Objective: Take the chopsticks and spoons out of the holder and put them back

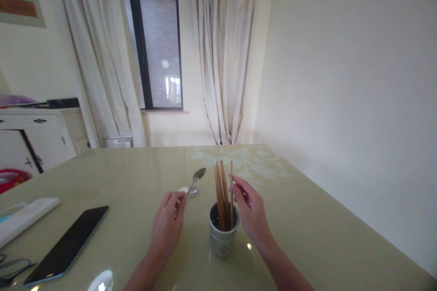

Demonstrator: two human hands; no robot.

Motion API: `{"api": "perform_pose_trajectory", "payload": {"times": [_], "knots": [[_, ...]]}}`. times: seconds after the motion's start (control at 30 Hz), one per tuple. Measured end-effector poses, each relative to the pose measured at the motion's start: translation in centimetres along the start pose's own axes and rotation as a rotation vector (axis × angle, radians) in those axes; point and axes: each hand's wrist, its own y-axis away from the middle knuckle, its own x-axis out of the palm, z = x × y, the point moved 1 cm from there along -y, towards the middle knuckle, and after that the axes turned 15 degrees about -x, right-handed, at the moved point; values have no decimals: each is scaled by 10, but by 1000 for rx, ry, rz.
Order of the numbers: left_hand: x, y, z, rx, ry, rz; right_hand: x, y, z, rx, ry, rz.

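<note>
A grey utensil holder point(222, 239) with a small dotted pattern stands upright on the table between my hands. Several brown wooden chopsticks point(221, 191) rise from it. My right hand point(251, 207) pinches one chopstick point(231, 200) at the holder's right side, its lower end inside the rim. To the left, my left hand point(168, 220) is closed on the handle of a metal spoon point(199, 174), whose bowl points up and away. Beyond that hand, a small white and clear item point(193, 191) lies on the table, partly hidden; its kind is unclear.
On the left of the glossy table point(136, 177) lie a dark tablet point(70, 241), a white flat box point(29, 218) and scissors point(15, 269). A shiny white object point(101, 280) sits at the near edge. A wall point(358, 122) runs along the right side.
</note>
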Motion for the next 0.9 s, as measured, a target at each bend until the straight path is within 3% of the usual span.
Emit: {"api": "perform_pose_trajectory", "payload": {"times": [0.13, 0.23, 0.33, 0.43, 0.5, 0.63, 0.7, 0.77, 0.9], "knots": [[-2, 10, -17, 6, 172, -38, -2, -2, 6, -70, 77, 4], [-1, 21, -27, 112, 245, -27, -6, 0, 17, -200, 115, -22], [3, 33, -36, 259, 292, 61, -6, 5, 30, -339, 71, 59], [6, 43, -41, 348, 295, 183, -3, 9, 36, -350, -15, 84], [6, 46, -43, 336, 277, 195, -5, 6, 35, -294, -82, -32], [5, 45, -38, 226, 193, 166, -23, -11, 26, -199, -101, -412], [7, 44, -34, 221, 152, 223, -32, -18, 22, -178, -66, -472], [9, 43, -32, 221, 132, 286, -34, -22, 20, -151, -30, -415], [9, 45, -31, 171, 144, 389, -24, -16, 18, -119, 31, -127]]}}
